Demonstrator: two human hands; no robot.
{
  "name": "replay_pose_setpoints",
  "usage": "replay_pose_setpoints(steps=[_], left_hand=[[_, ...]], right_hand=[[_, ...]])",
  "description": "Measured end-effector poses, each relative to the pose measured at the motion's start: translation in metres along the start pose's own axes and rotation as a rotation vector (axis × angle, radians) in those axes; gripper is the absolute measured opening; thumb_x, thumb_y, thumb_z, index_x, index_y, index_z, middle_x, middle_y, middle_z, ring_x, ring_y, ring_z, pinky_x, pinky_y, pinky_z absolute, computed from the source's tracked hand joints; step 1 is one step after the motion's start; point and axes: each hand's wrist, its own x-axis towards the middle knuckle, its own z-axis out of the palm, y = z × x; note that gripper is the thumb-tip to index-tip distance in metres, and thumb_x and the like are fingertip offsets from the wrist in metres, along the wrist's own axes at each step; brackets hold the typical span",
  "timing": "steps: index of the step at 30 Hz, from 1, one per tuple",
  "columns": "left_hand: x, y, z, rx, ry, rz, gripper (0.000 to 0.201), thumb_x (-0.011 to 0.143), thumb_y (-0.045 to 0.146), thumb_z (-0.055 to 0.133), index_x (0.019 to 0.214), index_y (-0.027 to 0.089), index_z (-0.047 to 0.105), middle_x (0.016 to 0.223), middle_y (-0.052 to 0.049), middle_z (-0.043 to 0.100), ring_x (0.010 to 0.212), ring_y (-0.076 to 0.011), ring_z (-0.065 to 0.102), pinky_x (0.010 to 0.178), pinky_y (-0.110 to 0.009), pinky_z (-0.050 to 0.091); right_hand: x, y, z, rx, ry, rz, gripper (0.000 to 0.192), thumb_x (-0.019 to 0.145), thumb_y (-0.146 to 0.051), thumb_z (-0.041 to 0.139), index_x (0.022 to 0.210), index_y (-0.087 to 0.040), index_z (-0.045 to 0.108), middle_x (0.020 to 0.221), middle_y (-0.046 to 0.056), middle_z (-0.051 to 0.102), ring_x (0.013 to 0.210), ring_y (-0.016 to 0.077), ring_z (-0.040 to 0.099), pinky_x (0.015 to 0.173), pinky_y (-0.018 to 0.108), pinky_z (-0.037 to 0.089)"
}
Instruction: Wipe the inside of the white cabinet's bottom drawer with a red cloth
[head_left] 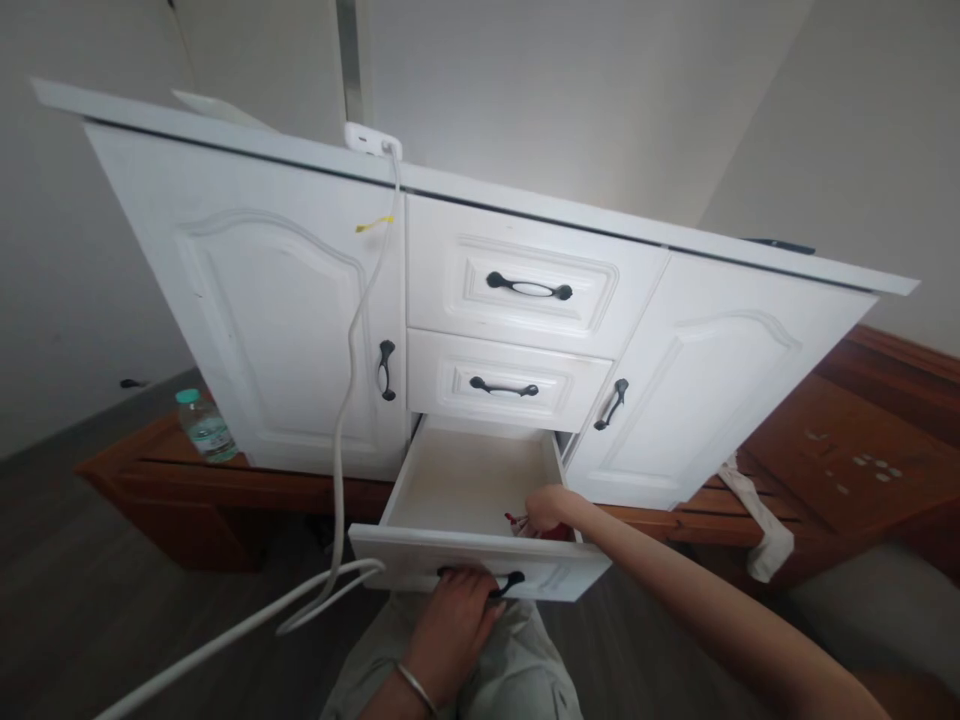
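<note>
A white cabinet [270, 300] stands in front of me with its bottom drawer [465, 480] pulled out. My left hand [450, 625], with a bracelet at the wrist, grips the drawer's black handle [510, 580]. My right hand [547, 508] reaches into the drawer's front right corner and closes on a small red thing [517, 521], mostly hidden by my fingers and the drawer front. The rest of the drawer's inside looks bare.
Two shut drawers [525, 290] sit above the open one, with a door on each side. A white cable [345, 420] hangs from a power strip [371, 138] on top. A plastic bottle [204, 425] stands on the wooden platform [847, 450] below.
</note>
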Motion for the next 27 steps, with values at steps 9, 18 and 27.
replay_pose_setpoints(steps=[9, 18, 27], left_hand=[[0.009, -0.021, 0.052, 0.095, 0.233, 0.086, 0.024, 0.102, 0.019, 0.046, 0.104, 0.022, 0.069, 0.105, -0.004, 0.075, 0.106, -0.0255, 0.065, 0.097, -0.045, 0.042], [0.077, -0.044, 0.027, 0.175, 0.225, 0.181, 0.027, 0.105, 0.022, 0.039, 0.106, 0.022, 0.066, 0.106, -0.004, 0.073, 0.102, -0.0234, 0.058, 0.092, -0.041, 0.035], [0.188, -0.075, -0.007, 0.24, 0.168, 0.193, 0.025, 0.104, 0.028, 0.04, 0.112, 0.021, 0.063, 0.114, -0.007, 0.07, 0.109, -0.0243, 0.055, 0.096, -0.039, 0.031]], right_hand=[[-0.08, 0.049, -0.001, 0.824, 0.322, -0.133, 0.016, 0.065, -0.016, 0.054, 0.064, -0.011, 0.069, 0.075, 0.013, 0.074, 0.071, 0.0229, 0.066, 0.068, 0.031, 0.05], [-0.166, 0.096, 0.114, 2.175, 1.609, 0.059, 0.046, 0.062, -0.011, 0.07, 0.108, -0.019, 0.073, 0.107, 0.004, 0.076, 0.101, 0.0193, 0.069, 0.102, 0.039, 0.054], [-0.121, 0.05, 0.153, 2.313, 1.689, 0.262, 0.045, 0.078, -0.047, 0.076, 0.114, -0.02, 0.072, 0.104, 0.006, 0.077, 0.093, 0.0195, 0.072, 0.092, 0.038, 0.06]])
